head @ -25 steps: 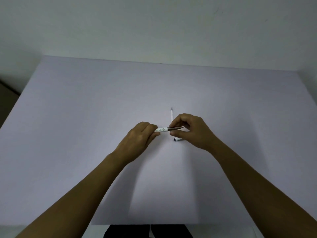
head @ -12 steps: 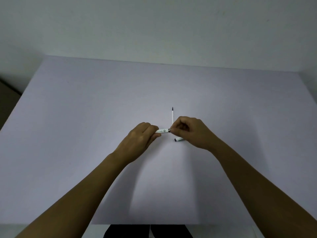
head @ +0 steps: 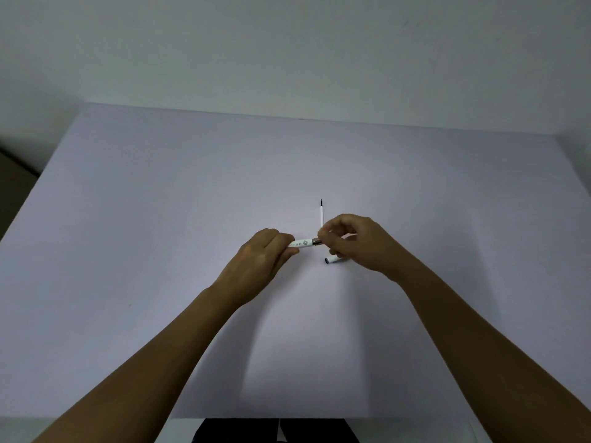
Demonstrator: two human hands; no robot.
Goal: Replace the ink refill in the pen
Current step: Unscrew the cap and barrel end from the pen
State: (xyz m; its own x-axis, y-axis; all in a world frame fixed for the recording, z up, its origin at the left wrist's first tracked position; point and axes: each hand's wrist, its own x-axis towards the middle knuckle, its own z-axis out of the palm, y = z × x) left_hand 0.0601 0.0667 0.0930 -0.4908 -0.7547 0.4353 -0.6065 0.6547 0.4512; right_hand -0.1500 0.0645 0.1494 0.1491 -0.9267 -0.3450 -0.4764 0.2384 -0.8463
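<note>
My left hand grips one end of a white pen barrel, which lies level just above the table. My right hand pinches the dark metallic front piece at the barrel's other end; most of that piece is hidden by my fingers. A thin white refill with a black tip lies on the table behind my right hand, pointing away from me. A short white cap with a dark end lies on the table under my right hand.
The work surface is a pale lavender table that meets a plain light wall at the back. Its left edge drops off to a dark floor. Dark clothing shows at the near edge.
My right hand has moved left along the dark front piece toward the white barrel, so less of that piece shows. My left hand has stayed put.
</note>
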